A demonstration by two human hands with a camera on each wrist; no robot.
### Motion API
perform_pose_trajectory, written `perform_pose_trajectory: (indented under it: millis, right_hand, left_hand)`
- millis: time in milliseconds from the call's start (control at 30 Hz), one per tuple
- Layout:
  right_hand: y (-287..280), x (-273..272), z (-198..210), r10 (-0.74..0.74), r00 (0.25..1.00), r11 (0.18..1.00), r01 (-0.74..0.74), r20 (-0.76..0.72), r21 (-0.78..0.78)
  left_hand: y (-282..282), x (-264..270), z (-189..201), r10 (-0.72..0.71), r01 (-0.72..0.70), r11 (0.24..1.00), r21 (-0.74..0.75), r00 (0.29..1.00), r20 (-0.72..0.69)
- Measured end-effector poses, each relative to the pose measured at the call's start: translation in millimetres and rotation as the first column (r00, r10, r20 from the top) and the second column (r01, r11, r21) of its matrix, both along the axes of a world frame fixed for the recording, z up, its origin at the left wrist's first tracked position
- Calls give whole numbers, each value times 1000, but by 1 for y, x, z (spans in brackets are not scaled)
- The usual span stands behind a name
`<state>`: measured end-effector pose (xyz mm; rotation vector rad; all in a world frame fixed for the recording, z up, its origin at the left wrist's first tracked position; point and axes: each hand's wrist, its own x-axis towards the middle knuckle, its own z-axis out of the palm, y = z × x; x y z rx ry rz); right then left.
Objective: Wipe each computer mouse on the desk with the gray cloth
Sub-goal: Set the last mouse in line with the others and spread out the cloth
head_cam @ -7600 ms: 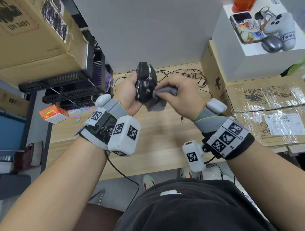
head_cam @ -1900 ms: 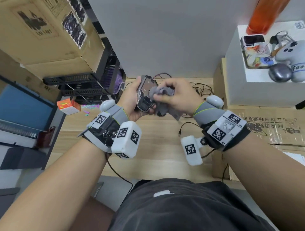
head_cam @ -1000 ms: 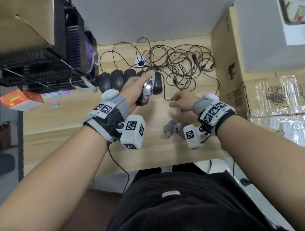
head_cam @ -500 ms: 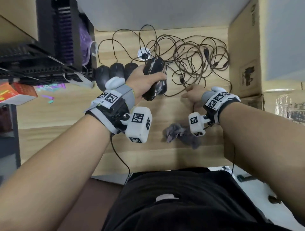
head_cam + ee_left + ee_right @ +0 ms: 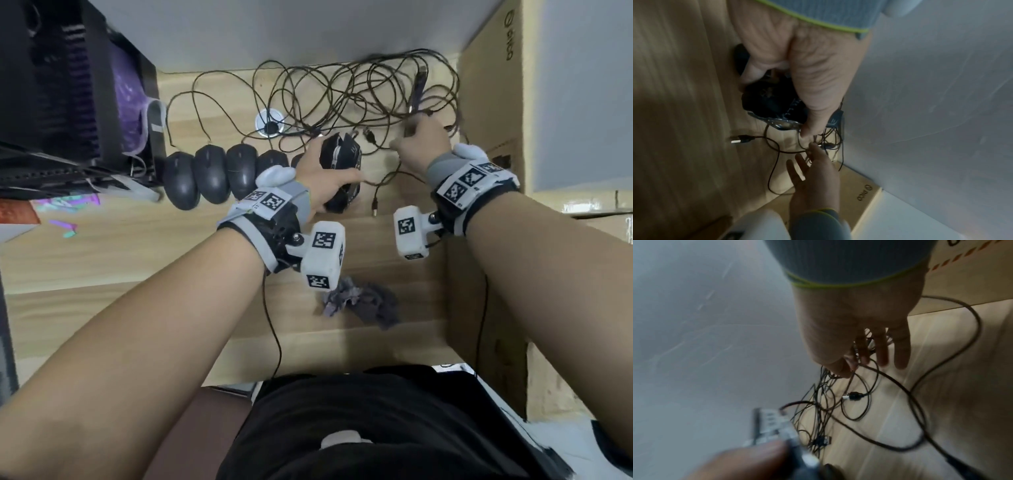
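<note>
The left hand grasps a black angular mouse at the right end of a row of dark mice on the wooden desk, thumb and fingers curled round its sides. The right hand reaches into the tangle of cables near the cardboard box, thumb and forefinger pinching a strand while the other fingers stay extended. The gray cloth lies crumpled on the desk near its front edge, apart from both hands.
</note>
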<state>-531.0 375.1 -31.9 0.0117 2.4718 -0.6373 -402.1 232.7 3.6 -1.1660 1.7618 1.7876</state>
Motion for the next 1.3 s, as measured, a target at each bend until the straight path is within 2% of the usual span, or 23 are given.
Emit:
perform_pose_trajectory:
  millis: [133, 200, 267, 300, 367, 433, 500, 533, 567, 667, 800, 900, 967, 1033, 1133, 1300]
  right_hand:
    - [-4, 22, 1, 46, 993, 988, -61, 109, 140]
    - [-2, 36, -7, -25, 995, 978, 3, 100, 208]
    - [3, 43, -13, -120, 991, 972, 104, 67, 213]
    - [4, 45, -12, -115, 992, 970, 102, 49, 219]
    - [3, 46, -13, 26, 997, 969, -42, 68, 243]
    - [-3, 53, -11, 187, 946, 975, -212, 265, 71]
    - [-6, 61, -11, 246, 828, 969, -200, 503, -144]
    - [-5, 62, -12, 253, 790, 966, -171, 558, -195]
    - [-4, 61, -16, 266, 799, 962, -179, 539, -208]
    - [-5, 47, -26, 294, 885, 953, -241, 362, -185]
    - [-12, 33, -33, 303, 915, 947, -258, 267, -191]
    - [-15, 26, -30, 298, 921, 953, -274, 250, -127]
    - [-13, 24, -30, 312, 916, 948, -286, 251, -136]
    - [-12, 26, -32, 326, 917, 943, -298, 228, -148]
    - [-10, 31, -39, 326, 922, 943, -301, 211, -142]
    - [-17, 42, -47, 263, 945, 955, -228, 192, -188]
  left_hand:
    - [15, -10, -30, -49, 46, 993, -108, 999, -25]
    - [17, -12, -39, -41, 37, 989, -145, 999, -24]
    - [17, -18, -46, -15, 14, 988, -157, 1000, -7]
    - [16, -20, -47, -3, 3, 986, -166, 1000, -3]
    - [13, -25, -50, 12, -11, 985, -172, 1000, 8]
    - [10, -29, -52, -3, 4, 985, -172, 1000, 4]
    - [6, -32, -52, -47, 45, 980, -192, 999, -6]
    - [4, -33, -53, -66, 63, 976, -208, 998, -8]
    - [2, -34, -53, -82, 78, 972, -222, 997, -10]
    - [1, -34, -54, -148, 143, 954, -264, 989, 1]
    - [9, -30, -58, -211, 221, 912, -344, 975, 66]
    - [10, -28, -61, -300, 359, 831, -424, 933, 201]
    - [8, -28, -64, -340, 426, 776, -464, 903, 262]
    - [6, -29, -65, -344, 436, 763, -477, 899, 271]
    - [2, -29, -64, -302, 369, 802, -470, 929, 215]
    - [-12, -17, -60, -276, 334, 791, -512, 943, 189]
